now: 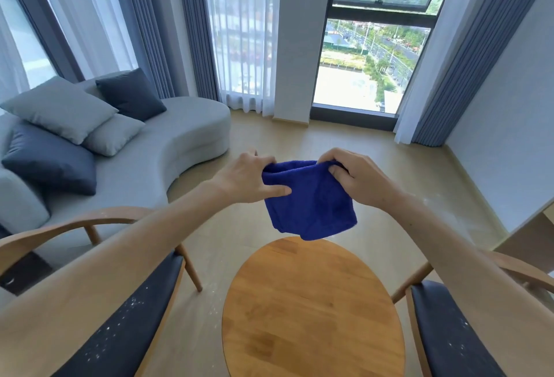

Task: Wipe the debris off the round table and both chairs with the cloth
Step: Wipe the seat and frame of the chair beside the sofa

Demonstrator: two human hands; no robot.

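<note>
Fingers (271,190) of both hands around cloth (311,202)

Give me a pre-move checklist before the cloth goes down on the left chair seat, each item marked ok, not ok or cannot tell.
1. Cloth in hand: the blue cloth is gripped by the left hand and the right hand: ok.
2. Cloth folded to a pad: it hangs doubled over, the lower edge loose: cannot tell.
3. Round table free of debris: no specks show on the wood: ok.
4. Left chair seat free of debris: white specks scattered on the dark cushion: not ok.
5. Right chair seat free of debris: a few white specks show: not ok.
6. Path to the left seat: the left forearm covers part of it: cannot tell.
</note>
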